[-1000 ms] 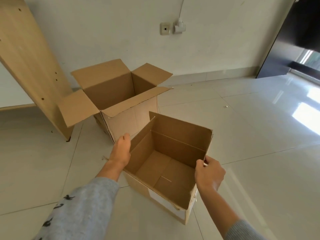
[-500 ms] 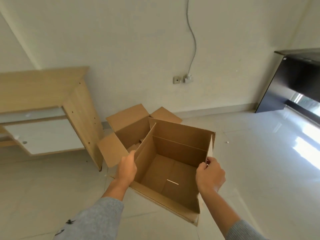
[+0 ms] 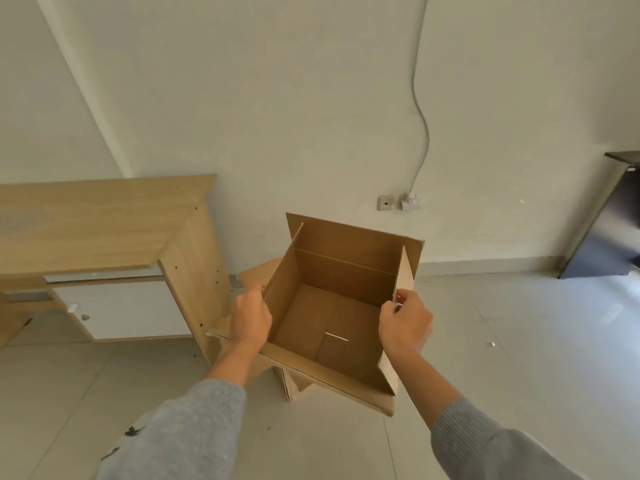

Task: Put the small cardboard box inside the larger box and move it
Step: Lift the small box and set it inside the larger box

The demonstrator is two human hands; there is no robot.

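Note:
I hold the small open cardboard box (image 3: 332,306) up in the air, its empty inside facing me. My left hand (image 3: 250,320) grips its left wall and my right hand (image 3: 405,323) pinches its right flap. The larger cardboard box (image 3: 258,271) stands on the floor behind and below it. The small box hides most of it; only a back flap, a left flap edge and a lower corner (image 3: 292,388) show.
A light wooden desk (image 3: 104,220) with a white drawer stands at the left, close to the larger box. A wall with a socket and cable (image 3: 408,202) is behind. A dark doorway (image 3: 609,230) is at the right. Pale floor tiles spread to the right.
Both hands have lifted the small box off the floor and carried it forward, over the larger box. The view has tilted up toward the wall.

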